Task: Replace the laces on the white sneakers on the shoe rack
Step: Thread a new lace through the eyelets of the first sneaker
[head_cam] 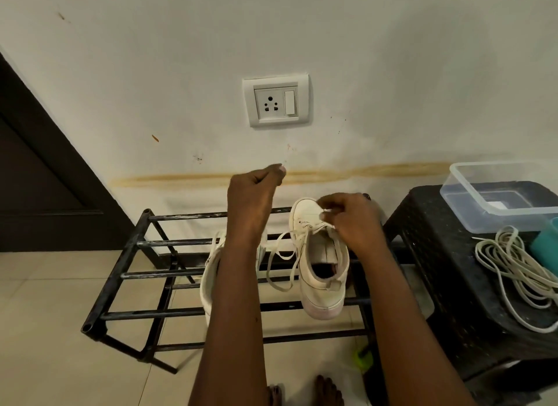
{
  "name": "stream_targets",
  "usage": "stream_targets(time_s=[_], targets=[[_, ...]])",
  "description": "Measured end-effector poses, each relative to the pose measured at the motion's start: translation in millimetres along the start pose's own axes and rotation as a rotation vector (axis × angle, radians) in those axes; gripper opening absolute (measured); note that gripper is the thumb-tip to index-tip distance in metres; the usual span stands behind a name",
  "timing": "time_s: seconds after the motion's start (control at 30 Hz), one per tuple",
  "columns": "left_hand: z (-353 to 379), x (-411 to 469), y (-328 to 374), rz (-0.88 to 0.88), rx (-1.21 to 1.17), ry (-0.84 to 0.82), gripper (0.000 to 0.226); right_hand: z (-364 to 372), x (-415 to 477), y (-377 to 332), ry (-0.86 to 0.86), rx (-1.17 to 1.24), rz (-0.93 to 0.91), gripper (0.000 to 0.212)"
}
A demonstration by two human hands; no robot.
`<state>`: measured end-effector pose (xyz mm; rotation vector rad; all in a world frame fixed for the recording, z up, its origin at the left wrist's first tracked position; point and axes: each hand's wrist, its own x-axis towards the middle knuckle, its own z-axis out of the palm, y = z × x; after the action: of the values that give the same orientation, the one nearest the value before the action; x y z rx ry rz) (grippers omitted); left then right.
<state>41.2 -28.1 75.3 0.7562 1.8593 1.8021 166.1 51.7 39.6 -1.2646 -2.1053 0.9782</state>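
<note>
1. Black shoe rack (133,274) against the wall, both white sneakers on its top bars.
2. Right sneaker (320,272), toe toward the wall; left sneaker (208,272) partly hidden behind a forearm.
3. Right hand (353,221) pinches the lace (280,254) at the right sneaker's eyelets.
4. Left hand (253,191) raised, fingertips together; a grasp cannot be told.

Shoe rack (157,273): scuffed black metal, I see.
Sneaker (317,297) on rack: matt white.
Tub (459,206) right of rack: clear plastic.

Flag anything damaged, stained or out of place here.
A long yellow-brown stain streaks horizontally across the wall just above the shoe rack, with smaller scuff marks near the socket.
</note>
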Motion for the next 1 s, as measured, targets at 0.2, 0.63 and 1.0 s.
stream_targets(time_s=[0.2, 0.63, 1.0], targets=[[13, 3, -21, -0.010, 0.160, -0.054, 0.015, -14, 1, 36, 0.155, 0.036, 0.221, 0.016], [43, -9, -47, -0.043, 0.564, -0.343, 0.020, 1, -2, 40, 0.023, -0.047, 0.110, 0.020], [61, -15, -57, -0.108, 0.578, -0.220, 0.032, -1, -5, 57, 0.062, 0.622, 0.406, 0.019]])
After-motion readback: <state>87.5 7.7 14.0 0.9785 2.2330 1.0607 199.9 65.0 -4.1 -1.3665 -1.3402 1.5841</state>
